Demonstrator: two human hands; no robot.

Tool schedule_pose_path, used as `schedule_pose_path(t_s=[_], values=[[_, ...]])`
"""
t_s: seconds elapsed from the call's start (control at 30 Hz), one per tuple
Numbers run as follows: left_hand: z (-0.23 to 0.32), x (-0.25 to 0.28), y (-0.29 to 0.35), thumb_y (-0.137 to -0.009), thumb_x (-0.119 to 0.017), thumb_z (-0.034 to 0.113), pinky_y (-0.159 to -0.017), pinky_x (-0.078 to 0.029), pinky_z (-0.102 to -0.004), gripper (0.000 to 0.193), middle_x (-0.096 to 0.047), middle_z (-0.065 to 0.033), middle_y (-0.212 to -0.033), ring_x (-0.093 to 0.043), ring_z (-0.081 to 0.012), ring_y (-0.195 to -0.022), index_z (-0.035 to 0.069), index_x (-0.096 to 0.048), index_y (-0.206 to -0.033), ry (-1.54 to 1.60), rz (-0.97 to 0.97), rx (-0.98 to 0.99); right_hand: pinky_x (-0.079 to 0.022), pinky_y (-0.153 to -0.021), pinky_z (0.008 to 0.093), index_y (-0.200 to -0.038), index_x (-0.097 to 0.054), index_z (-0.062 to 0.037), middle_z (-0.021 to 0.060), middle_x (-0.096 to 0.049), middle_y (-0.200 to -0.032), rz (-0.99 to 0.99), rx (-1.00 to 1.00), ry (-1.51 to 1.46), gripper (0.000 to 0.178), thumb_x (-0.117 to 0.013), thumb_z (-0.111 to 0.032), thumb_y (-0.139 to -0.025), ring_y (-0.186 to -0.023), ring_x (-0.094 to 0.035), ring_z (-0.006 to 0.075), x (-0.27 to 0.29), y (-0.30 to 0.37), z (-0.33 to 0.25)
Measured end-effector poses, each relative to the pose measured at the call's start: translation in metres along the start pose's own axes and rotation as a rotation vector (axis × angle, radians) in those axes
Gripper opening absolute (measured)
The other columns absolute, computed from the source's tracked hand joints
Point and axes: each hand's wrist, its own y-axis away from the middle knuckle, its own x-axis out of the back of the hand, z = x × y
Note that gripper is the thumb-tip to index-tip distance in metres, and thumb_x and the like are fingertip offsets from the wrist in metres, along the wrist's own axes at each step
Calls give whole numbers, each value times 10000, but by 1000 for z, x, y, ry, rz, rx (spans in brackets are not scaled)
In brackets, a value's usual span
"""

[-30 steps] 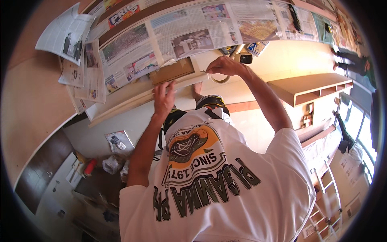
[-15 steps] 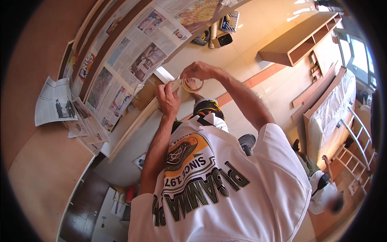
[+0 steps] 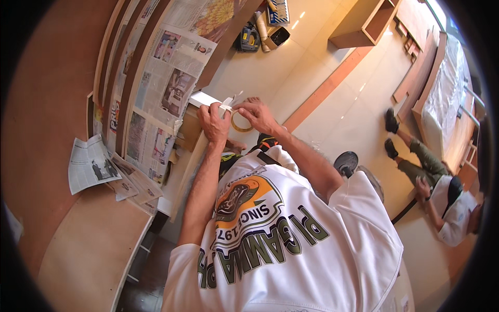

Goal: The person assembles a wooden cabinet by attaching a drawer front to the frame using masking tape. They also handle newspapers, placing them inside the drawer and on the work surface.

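the newspaper sheets [image 3: 179, 57], fixed over a wooden unit, spread to the left of the fingers and beyond them; a light wooden rail [image 3: 187, 169] runs back toward the person from just under the left hand [image 3: 213, 124]. its fingers are bent at the rail's far end, while those of the right hand [image 3: 257, 115], just beside, are closed together on the upper edge of the masking tape roll [image 3: 241, 125], which hangs beneath them. a crumpled-looking tape strip [image 3: 227, 105] sits between the two hands. for a clean result, the left fingers would best pin the strip flat while the right ones keep the roll close and the tape taut, so it neither twists nor sticks to itself.

the left fingertips are partly hidden, so whether they pinch the strip or only press it cannot be told; the strip's free end is hard to make out, and the knuckles cover part of the roll.
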Motion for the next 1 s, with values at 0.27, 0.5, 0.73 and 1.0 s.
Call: schedule_pose_path(t_s=[0.27, 0.5, 0.73, 1.0], values=[[-26, 36, -18, -763, -786, 85, -805, -543, -394, 522, -576, -129, -1033, -626, -280, -907, 55, -656, -1267, 266, -401, -119, -539, -831, 343, -1267, -713, -127, 148, -742, -1072, 126, -212, -383, 295, -591, -286, -1050, -874, -668, 245, -56, 31, 13], [-23, 38, -55, -807, -778, 353, -839, -569, -420, 545, -697, -207, -1056, -711, -340, -928, -9, -703, -1209, 117, -606, -63, -542, -819, 401, -1315, -700, -178, 154, -747, -1066, 449, -56, -134, 340, -573, -341, -1046, -908, -702, 323, -110, 35, 23], [-2, 22, -22, -799, -735, 395, -892, -555, -485, 510, -679, -291, -1102, -688, -441, -1017, -61, -724, -1028, -221, -310, -184, -512, -631, 322, -1094, -725, -30, 87, -684, -765, 613, -118, -517, 408, -525, -381, -1039, -702, -648, 138, -130, 30, 47], [17, 20, -33, -766, -743, 344, -916, -564, -499, 466, -699, -265, -1116, -697, -449, -1044, -41, -744, -1028, -379, -424, -122, -500, -586, 333, -997, -764, -38, 94, -701, -742, 682, -159, -227, 348, -652, -337, -861, -623, -631, 163, -137, 7, 62]])
